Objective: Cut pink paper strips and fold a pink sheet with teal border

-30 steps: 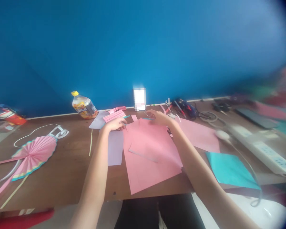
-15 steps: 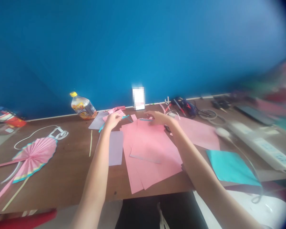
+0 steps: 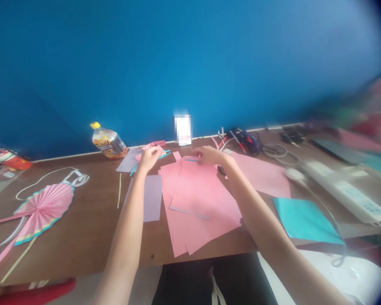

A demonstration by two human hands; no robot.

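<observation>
Both forearms reach forward over the desk point(image 3: 82, 250) from the bottom of the view, elbows apart and wrists bent so the hands angle in toward each other. The left hand point(image 3: 150, 158) is raised, its fingers drawn together at the far end of the desk. It sits over a pleated pink paper strip point(image 3: 145, 156) and just beside a thin teal paper strip point(image 3: 164, 154), but whether it pinches anything cannot be told. The right hand point(image 3: 209, 155) is palm down and loosely curved, with no visible grip. It hovers at the top edge of a loose stack of pink paper sheets point(image 3: 193, 207), near a second teal strip point(image 3: 192, 160). The stack lies between the forearms, its sheets overlapping and skewed. A lilac sheet point(image 3: 152, 197) lies just left of it, and a larger pink sheet point(image 3: 260, 176) lies to the right. Well left stands a finished pink pleated paper fan point(image 3: 42, 209) with a teal rim. Further right lies a teal sheet point(image 3: 305, 220), and a plastic bottle point(image 3: 108, 142) stands against the blue wall point(image 3: 190, 63).
</observation>
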